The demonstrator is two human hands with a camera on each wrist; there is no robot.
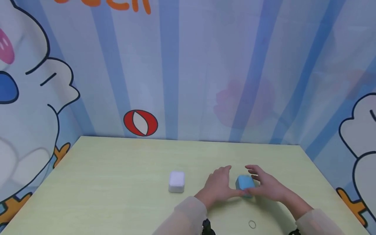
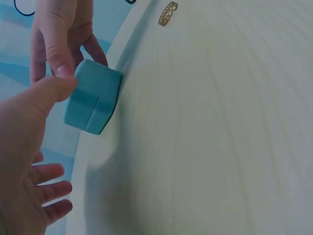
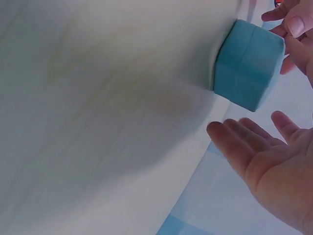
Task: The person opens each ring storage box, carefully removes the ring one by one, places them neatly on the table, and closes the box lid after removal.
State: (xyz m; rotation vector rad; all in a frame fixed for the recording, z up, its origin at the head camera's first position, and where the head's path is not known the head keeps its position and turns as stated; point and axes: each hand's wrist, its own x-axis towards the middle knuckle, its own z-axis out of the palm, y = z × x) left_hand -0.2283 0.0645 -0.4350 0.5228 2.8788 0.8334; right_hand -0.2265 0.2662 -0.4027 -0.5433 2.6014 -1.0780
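Observation:
A small blue box (image 1: 244,182) with rounded corners and a seam round its side sits on the table, its lid down. My left hand (image 1: 218,184) is to its left, thumb reaching to the near side of the box; its other fingers spread apart from the box. My right hand (image 1: 268,186) stands on the right, its thumb also at the near side, meeting the left thumb. In the right wrist view the right fingers (image 3: 239,142) reach out loosely, away from the blue box (image 3: 249,63). A thin ring (image 1: 252,224), gold and openwork in the left wrist view, lies nearer me.
A pale lavender box (image 1: 176,181) of similar shape stands to the left of my left hand. The light yellow table (image 1: 117,182) ends at a blue striped backdrop (image 1: 194,71) with cartoon figures at both sides.

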